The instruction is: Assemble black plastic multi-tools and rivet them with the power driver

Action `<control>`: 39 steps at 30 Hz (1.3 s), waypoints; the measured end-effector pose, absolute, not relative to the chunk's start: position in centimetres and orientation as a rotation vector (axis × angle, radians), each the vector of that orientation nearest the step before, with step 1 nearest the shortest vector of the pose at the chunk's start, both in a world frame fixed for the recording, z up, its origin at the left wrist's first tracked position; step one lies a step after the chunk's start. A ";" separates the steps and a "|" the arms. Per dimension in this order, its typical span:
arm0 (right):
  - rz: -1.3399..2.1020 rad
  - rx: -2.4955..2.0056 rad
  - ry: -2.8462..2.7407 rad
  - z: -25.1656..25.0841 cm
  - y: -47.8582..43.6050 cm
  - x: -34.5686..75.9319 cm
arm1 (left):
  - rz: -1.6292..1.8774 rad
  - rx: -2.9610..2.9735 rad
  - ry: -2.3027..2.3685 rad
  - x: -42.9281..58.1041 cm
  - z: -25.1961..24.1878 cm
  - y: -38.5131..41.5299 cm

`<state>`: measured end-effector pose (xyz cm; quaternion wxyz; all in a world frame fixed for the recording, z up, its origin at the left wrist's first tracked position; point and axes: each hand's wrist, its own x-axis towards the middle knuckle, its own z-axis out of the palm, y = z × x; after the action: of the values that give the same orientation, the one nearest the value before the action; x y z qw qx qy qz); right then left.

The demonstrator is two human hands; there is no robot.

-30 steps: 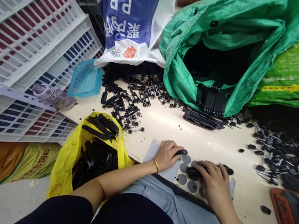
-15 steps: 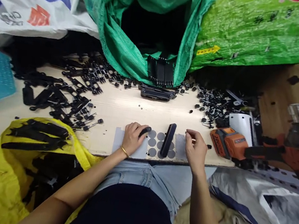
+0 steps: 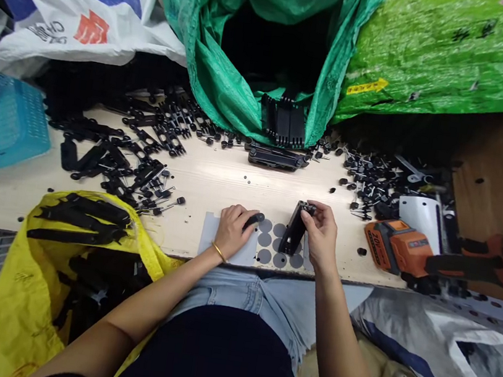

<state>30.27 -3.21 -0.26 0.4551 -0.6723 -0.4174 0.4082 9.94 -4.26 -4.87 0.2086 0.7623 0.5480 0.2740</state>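
My left hand [image 3: 232, 231] rests on a white sheet [image 3: 212, 236] of grey round stickers [image 3: 266, 248] at the table's near edge, its fingers closed on a small black oval part [image 3: 254, 219]. My right hand [image 3: 321, 236] grips the upper end of a long black plastic bar [image 3: 294, 228], tilted up off the sticker sheet. Both hands are close together in front of my lap.
A green sack [image 3: 232, 61] with black parts lies open behind. Loose black pins and bars [image 3: 145, 148] cover the table's left; more pins [image 3: 369, 180] lie right. An orange power drill [image 3: 416, 249] is right, a yellow bag [image 3: 58, 261] of bars and a blue basket [image 3: 4, 116] left.
My right hand has taken hold of the black bar, which lay on the sticker sheet, and tipped it up. My left hand stays on the small oval part. My view shifted slightly.
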 end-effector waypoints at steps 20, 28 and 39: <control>0.833 -1.879 -1.234 -1.2 -9.6 33.2 | 0.747 2.105 1.551 10.0 -4.6 -4.3; 0.523 -2.042 -2.184 0.8 -6.5 30.4 | 0.696 2.164 1.456 10.4 -4.3 -3.5; 0.664 -1.978 -1.986 -1.7 -6.8 25.7 | 0.787 2.118 1.579 12.7 -5.1 -2.4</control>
<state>25.67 -6.80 -1.70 0.1302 -0.6809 -0.6835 0.2286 12.73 -2.36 -5.15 0.1912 0.7542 0.5622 0.2801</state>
